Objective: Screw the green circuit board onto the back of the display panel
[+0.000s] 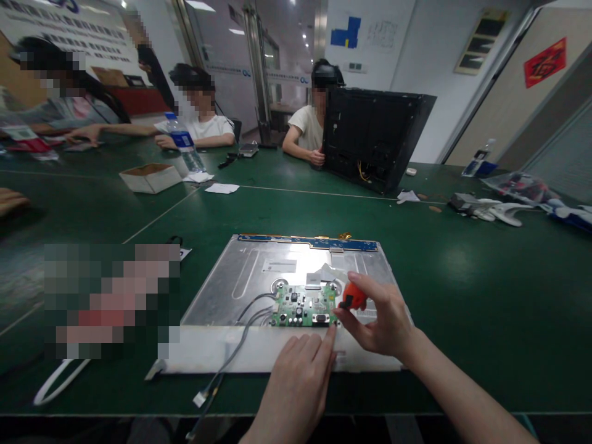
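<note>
A bare metal display panel (240, 277) lies flat on the green table in front of me, back side up. A small green circuit board (303, 305) sits on its near middle, with grey cables running off to the lower left. My right hand (382, 320) is closed round an orange-handled screwdriver (354, 297), whose tip is at the board's right edge. My left hand (300, 376) lies on the panel's white near rim, fingers stretched out, the forefinger touching the board's lower right corner.
A person across the table holds an upright black monitor housing (374, 139). Other people sit at the far left by a water bottle (185, 145) and a cardboard box (150, 177). Bags and white parts (502, 209) lie at right. A white cable loop (60, 382) lies at lower left.
</note>
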### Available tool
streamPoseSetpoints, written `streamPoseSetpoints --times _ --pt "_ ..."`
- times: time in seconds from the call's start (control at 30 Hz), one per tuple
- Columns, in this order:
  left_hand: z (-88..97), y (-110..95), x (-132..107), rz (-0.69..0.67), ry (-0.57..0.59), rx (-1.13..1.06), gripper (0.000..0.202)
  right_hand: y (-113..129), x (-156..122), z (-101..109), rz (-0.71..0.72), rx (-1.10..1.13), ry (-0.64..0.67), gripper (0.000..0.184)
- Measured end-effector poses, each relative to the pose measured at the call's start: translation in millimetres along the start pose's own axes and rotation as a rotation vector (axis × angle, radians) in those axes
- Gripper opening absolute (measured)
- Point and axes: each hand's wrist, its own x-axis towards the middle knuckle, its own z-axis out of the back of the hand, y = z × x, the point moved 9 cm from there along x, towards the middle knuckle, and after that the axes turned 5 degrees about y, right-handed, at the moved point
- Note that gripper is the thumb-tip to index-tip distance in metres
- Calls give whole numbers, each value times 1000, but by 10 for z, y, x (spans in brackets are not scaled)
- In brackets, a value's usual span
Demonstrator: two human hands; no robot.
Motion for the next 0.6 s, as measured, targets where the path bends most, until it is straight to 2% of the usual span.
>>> streamPoseSetpoints --times 0.13,0.43,0.6 --pt "-11 -8 0 -6 22 2 37 -4 10 -4 -31 67 24 64" --pt "4 3 -5 2 -19 4 37 0 -8 7 -1 -56 -21 62" --pt "-17 -7 2 -2 -3 14 36 -22 -10 -2 -41 20 6 64"
